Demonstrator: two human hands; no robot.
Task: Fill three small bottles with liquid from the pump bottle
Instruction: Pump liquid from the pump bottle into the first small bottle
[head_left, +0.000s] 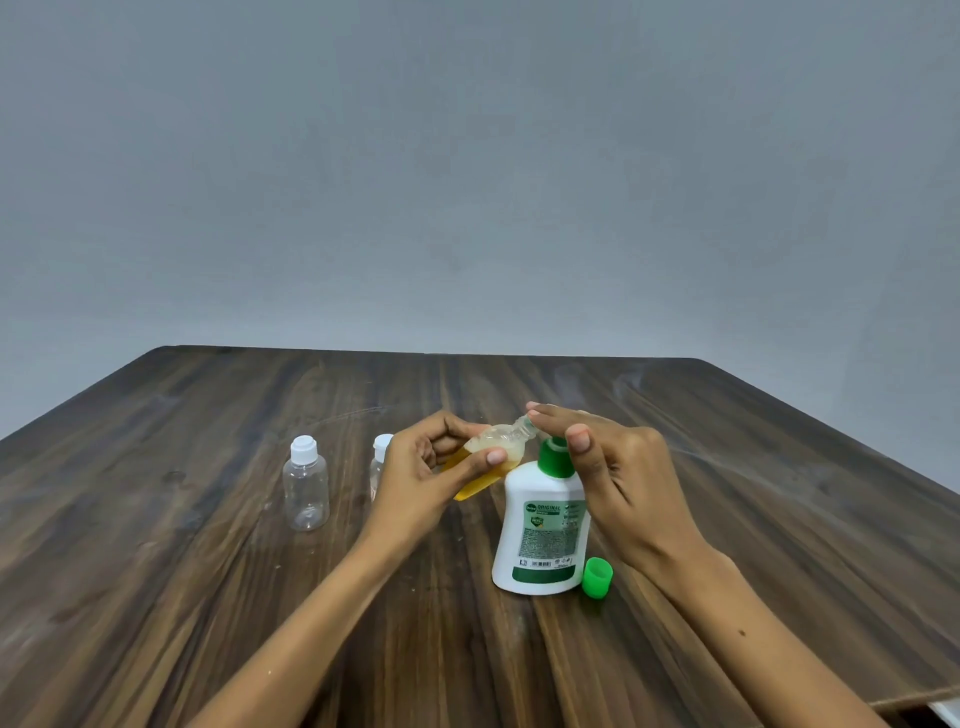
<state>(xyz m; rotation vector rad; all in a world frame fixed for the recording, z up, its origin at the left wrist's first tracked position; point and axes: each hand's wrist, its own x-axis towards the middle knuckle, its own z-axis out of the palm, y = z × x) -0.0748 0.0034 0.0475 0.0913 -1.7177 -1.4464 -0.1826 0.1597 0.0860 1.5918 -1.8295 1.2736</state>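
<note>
I am holding one small bottle (485, 460) in my left hand (421, 467), the grip curled round its body with the thumb across the front. The bottle is lying tilted, its base down and toward me, its neck pointing up and to the right, so the long axis is running from the left hand straight at the pump head. Amber liquid is sitting in the lower part, with foam near the shoulder; I am judging it partly filled, not full.

My right hand (618, 467) is resting over the green pump top (553, 460) of the white pump bottle (543, 535), fingers stretched forward and not wrapped round anything. The fingertips are reaching just past the small bottle's mouth, which is sitting directly under them, so I cannot tell whether the spout is actually inside the mouth.

The pump bottle is standing upright on the worktop (727, 467), with a loose green cap (597, 577) just beside its base on the right. Two capped clear bottles are waiting to the left: one (305, 488) well apart from my hands and looking empty, the other (381, 457) half hidden behind my left hand.

The coming press is turning on that mouth staying under the spout; the right hand is the nearer one for pushing down.
</note>
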